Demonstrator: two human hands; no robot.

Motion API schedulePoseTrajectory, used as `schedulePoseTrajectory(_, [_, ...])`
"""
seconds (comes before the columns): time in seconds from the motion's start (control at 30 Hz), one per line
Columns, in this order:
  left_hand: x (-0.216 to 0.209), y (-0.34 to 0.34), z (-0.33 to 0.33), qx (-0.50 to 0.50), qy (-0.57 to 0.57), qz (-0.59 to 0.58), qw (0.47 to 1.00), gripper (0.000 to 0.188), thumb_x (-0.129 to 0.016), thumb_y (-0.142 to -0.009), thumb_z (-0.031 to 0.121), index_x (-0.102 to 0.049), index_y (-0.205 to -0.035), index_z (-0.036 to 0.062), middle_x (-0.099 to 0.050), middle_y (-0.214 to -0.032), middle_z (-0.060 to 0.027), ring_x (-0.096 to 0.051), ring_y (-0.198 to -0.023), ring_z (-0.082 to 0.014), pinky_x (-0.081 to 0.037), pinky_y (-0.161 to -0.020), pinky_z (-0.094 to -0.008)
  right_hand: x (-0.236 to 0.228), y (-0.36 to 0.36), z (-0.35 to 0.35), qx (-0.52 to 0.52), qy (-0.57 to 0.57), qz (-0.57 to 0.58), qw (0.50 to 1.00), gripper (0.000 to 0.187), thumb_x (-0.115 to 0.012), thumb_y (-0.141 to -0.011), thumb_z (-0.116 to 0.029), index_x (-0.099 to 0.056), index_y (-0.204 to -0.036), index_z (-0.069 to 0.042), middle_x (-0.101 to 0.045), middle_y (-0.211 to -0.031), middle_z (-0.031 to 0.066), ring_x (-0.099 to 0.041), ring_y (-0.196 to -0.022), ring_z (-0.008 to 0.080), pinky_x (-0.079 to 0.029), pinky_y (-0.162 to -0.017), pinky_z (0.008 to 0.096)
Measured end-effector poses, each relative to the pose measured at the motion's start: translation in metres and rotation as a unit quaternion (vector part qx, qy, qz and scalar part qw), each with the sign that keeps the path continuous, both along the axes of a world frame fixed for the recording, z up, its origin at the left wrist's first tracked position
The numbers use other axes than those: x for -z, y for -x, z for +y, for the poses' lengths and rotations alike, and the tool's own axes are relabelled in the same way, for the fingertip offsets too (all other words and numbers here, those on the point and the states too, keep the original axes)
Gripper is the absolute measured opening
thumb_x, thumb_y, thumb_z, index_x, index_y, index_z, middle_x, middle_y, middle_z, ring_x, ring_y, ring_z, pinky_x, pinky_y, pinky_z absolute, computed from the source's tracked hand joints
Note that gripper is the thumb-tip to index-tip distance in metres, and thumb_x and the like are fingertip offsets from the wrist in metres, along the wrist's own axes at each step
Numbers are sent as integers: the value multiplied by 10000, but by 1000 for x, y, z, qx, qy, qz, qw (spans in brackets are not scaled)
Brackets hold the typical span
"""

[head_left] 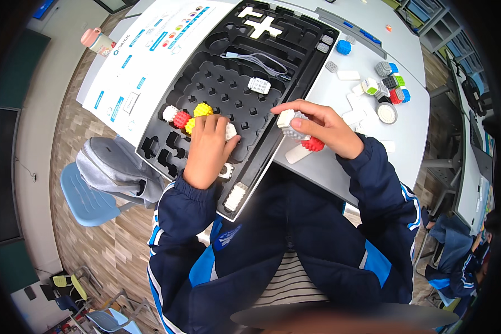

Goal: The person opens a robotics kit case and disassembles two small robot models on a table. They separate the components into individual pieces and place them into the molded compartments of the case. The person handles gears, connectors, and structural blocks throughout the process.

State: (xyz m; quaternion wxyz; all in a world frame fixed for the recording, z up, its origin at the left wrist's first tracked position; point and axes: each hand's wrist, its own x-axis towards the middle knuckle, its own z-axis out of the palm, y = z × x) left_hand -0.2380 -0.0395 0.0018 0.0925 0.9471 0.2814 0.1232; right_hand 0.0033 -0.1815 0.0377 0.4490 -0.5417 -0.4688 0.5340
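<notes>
My left hand (pixel 207 146) reaches into a black moulded tray (pixel 250 125), fingers curled down, with a white block (pixel 230 132) between its thumb and index finger. Right beside those fingers sit yellow knobbly blocks (pixel 202 109), a red one (pixel 181 119) and a white one (pixel 170 113). Over the tray's right edge, my right hand (pixel 329 129) is closed on a grey-and-white block (pixel 293 124). Just under that hand shows a red knobbly block (pixel 313 145); whether it is held too, I cannot tell. A white flat piece (pixel 298 154) lies below it.
In the tray lie a white cable (pixel 261 62), a pale block (pixel 259 85) and white cross-shaped pieces (pixel 263 26). Several mixed blocks (pixel 384 83) and white pieces spread over the table's right side. A printed sheet (pixel 150 55) and a pink-lidded bottle (pixel 97 41) are left.
</notes>
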Motion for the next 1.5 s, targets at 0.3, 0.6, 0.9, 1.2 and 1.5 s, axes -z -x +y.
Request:
schedulePoseTrajectory(0.3, [-26,1,-57,138,451,-254,844,826,-840,-814,208,-377,-1463,-9,-522,-1388,-168,-535,-1259,-279,-419,-1070,-401,-8,44,-3,35,-225,79,970,331,-781,-859,-138,-600,-1114,-30,-614,-1159,119,-596,-1147,227,-453,-1004,381])
schedulePoseTrajectory(0.6, [-54,23,-59,128,403,-197,885,415,-767,-859,172,-590,-1186,-11,-662,-899,-158,-681,-806,-283,-510,-742,-327,-30,45,-3,-40,-293,-298,908,344,-793,-844,-321,-593,-846,-41,-547,-627,76,-568,-523,246,-419,-486,345])
schedulePoseTrajectory(0.9, [-54,20,-60,122,478,-186,850,349,-713,-907,224,-607,-1140,-13,-634,-838,-134,-651,-742,-275,-485,-699,-322,14,51,-1,-24,-351,-215,911,301,-634,-966,-262,-537,-793,-35,-481,-538,100,-532,-462,314,-396,-453,388])
schedulePoseTrajectory(1.2, [-47,20,-54,67,680,-275,677,604,-641,-923,450,-593,-1147,-108,-629,-897,-123,-546,-677,-134,-394,-611,-263,25,39,-5,52,-148,132,979,605,-351,-1060,-508,-544,-786,-4,-438,-565,16,-405,-467,94,-293,-459,264])
schedulePoseTrajectory(1.5, [-46,8,-45,33,361,-198,911,482,-781,-875,202,-549,-1239,-12,-694,-980,-179,-693,-853,-220,-524,-795,-339,20,20,23,-46,-93,181,978,453,-544,-977,-378,-573,-1246,-14,-648,-943,59,-605,-797,178,-456,-598,270])
